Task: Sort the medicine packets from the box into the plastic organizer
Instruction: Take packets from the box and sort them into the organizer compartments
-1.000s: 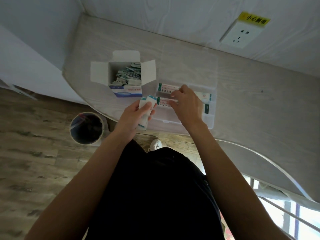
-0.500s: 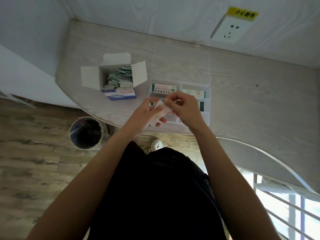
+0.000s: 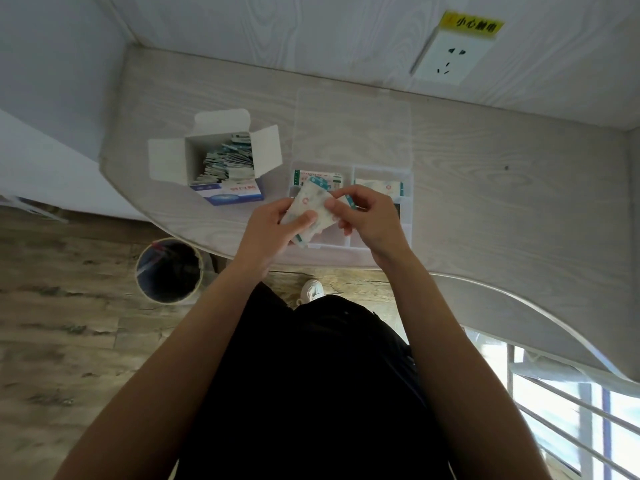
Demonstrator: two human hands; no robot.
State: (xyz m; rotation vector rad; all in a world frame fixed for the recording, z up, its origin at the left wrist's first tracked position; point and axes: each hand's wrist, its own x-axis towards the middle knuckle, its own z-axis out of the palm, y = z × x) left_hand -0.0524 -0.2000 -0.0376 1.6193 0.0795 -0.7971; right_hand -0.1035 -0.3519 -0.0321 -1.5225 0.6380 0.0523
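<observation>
Pale table (image 3: 485, 188), wood-plank floor (image 3: 69, 341)

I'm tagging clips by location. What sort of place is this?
Probably a home or dorm room: a pale wood-look desk fitted into a wall corner, a wall socket above it, and a lined waste bin on plank flooring.

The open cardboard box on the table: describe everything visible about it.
The cardboard box is small and white, with a blue printed front panel facing the person. It stands upright on the pale wood-look table, its top flaps folded outward on the left, right and back. Inside, medicine packets with white and teal edges are packed on edge, filling mostly the right part. It sits left of the clear plastic organizer, apart from it. Neither hand touches it.
</observation>
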